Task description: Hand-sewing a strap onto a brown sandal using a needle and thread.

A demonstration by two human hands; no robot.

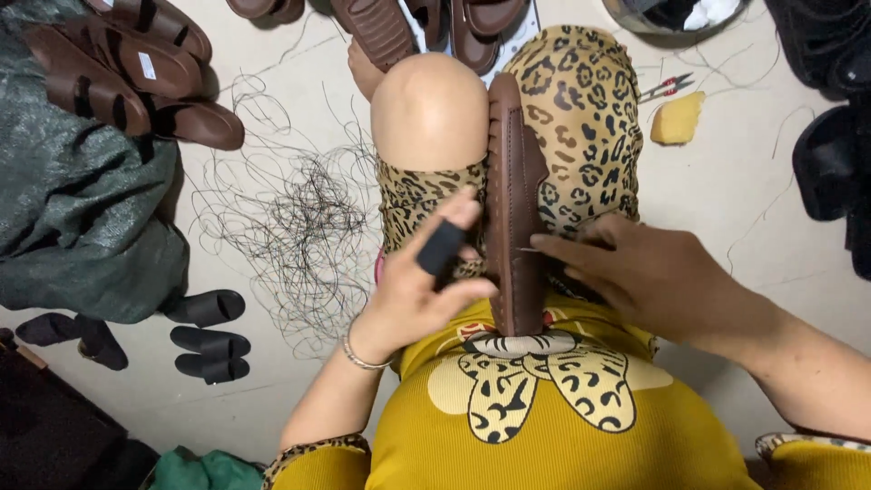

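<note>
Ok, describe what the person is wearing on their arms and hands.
The left hand has a black sleeve-like guard over one finger and a thin silver bracelet at the wrist. The right hand wears nothing that can be seen. Both forearms are bare. Short mustard-yellow sleeves end in leopard-print cuffs near the bottom edge of the view.
</note>
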